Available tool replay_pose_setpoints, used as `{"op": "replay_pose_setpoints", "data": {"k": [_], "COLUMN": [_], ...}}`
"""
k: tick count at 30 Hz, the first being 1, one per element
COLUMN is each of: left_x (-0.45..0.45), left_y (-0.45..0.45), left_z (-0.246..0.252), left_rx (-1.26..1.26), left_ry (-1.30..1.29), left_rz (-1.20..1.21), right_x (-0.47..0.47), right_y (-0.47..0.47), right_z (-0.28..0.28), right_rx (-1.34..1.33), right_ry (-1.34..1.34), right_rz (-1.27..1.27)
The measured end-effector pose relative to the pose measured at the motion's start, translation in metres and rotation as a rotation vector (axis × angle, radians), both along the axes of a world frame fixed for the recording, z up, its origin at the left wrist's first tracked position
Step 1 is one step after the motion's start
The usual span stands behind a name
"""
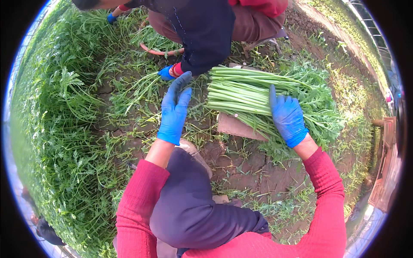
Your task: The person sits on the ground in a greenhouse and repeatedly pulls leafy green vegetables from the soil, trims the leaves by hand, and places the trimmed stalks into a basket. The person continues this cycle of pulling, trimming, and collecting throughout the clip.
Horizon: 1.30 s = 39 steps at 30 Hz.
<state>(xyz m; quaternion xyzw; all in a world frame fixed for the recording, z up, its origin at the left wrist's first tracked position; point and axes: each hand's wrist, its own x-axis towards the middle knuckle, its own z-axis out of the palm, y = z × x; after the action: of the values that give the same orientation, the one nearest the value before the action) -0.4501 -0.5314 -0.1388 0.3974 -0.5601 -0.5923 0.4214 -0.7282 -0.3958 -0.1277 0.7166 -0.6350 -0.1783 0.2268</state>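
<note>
My left hand (175, 111), in a blue glove darkened at the fingertips, is raised over the ground with nothing in it. A gap shows between its thumb and fingers. My right hand (288, 119), gloved in blue, rests on a pile of cut leafy green stalks (242, 92). Its thumb lies across the stems and its fingers curl down among them; whether they grip any is hidden. The pale stem ends line up to the left, while the feathery leaves (319, 100) spread to the right. Beneath the pile, a flat brown board (238, 126) shows at the near side.
Across from me a person in dark sleeves (206, 32) crouches, one blue-gloved hand (166, 73) at some loose stalks (138, 92). A dense standing crop (61, 135) fills the left. A reddish curved hoop or hose (161, 52) lies beyond. Brown wooden furniture or crates (384, 164) stand far right.
</note>
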Motion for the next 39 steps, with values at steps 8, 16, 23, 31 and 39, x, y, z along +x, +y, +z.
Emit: {"op": "replay_pose_setpoints", "data": {"k": [8, 16, 23, 31, 39], "left_x": [-0.054, -0.003, 0.169, 0.253, 0.317], "left_y": [0.018, 0.022, 0.103, 0.205, 0.295], "left_z": [-0.012, 0.0, -0.019, 0.001, 0.045], "left_rx": [-0.986, -0.734, -0.275, -0.08, -0.252], "left_ry": [-0.929, -0.8, -0.673, -0.706, -0.91], "left_rz": [-0.444, -0.234, 0.077, 0.195, -0.072], "right_x": [-0.009, -0.013, 0.007, -0.005, 0.061], "right_y": [0.003, 0.031, 0.044, 0.05, 0.043], "right_z": [0.066, 0.03, 0.033, 0.004, 0.057], "right_rx": [0.224, 0.096, -0.048, -0.103, -0.069], "right_ry": [-0.507, -0.382, -0.304, -0.225, -0.245], "right_rz": [0.101, 0.03, 0.101, 0.106, -0.029]}}
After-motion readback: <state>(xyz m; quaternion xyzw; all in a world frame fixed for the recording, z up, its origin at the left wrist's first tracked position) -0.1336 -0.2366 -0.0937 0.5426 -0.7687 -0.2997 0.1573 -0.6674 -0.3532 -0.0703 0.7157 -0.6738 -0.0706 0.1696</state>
